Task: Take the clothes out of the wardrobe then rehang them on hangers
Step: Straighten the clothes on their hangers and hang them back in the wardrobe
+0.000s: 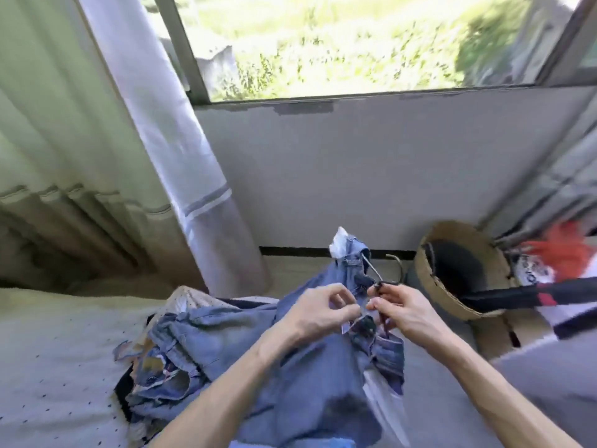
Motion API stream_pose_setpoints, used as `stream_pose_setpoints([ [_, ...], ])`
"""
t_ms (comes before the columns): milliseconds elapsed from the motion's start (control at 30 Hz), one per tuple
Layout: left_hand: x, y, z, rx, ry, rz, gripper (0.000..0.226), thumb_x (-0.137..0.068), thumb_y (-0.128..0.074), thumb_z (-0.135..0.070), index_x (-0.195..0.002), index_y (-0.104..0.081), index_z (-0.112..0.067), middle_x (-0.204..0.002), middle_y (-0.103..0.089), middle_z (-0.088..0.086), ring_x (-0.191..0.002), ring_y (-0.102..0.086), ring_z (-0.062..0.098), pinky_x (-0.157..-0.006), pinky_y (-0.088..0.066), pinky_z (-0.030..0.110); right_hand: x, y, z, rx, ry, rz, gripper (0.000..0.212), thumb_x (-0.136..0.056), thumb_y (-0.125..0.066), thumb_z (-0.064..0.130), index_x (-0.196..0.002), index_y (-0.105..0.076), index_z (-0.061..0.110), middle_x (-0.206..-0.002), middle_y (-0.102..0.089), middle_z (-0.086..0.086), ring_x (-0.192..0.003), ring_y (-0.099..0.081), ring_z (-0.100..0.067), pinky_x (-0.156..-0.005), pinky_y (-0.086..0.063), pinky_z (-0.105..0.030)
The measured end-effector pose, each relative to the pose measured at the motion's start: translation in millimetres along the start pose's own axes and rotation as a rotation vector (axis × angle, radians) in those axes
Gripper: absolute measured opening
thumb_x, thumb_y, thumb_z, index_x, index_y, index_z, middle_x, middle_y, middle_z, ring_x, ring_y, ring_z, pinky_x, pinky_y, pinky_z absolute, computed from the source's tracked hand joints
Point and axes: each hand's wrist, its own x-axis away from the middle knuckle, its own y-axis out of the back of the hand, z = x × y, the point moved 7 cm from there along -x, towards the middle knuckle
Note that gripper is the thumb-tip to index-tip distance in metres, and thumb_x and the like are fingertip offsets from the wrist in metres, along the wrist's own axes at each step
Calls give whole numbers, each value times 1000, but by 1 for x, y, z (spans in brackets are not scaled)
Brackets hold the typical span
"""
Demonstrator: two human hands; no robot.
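- Plainly, both hands meet over the denim garment (290, 367), which is bunched under them and spills down across the forearms.
- Left hand (318, 313): fingers curled, pinching a fold of the denim.
- Right hand (400, 310): fingertips pinch the dark hanger (371, 268) low on its neck. The hook rises just above the knuckles and touches the denim's raised end.
- A woven basket (458, 229) stands beyond the right hand, apart from it.
- More crumpled clothes (155, 367) lie outside the left forearm on the dotted sheet (64, 350).

Two hands (318, 313) (405, 313), one hanger (371, 268), one woven basket (458, 231).
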Motion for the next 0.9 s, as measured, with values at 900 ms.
stream_pose_setpoints([
  [900, 84, -389, -498, -572, -1652, 93, 41, -102, -26, -49, -98, -53, -18, -78, -56, -4, -72, -60, 22, -51, -39, 31, 483, 372, -1, 182, 42, -1040, 17, -96, -59, 18, -98, -73, 28, -88, -76, 10, -60, -55, -3, -62, -44, -16],
])
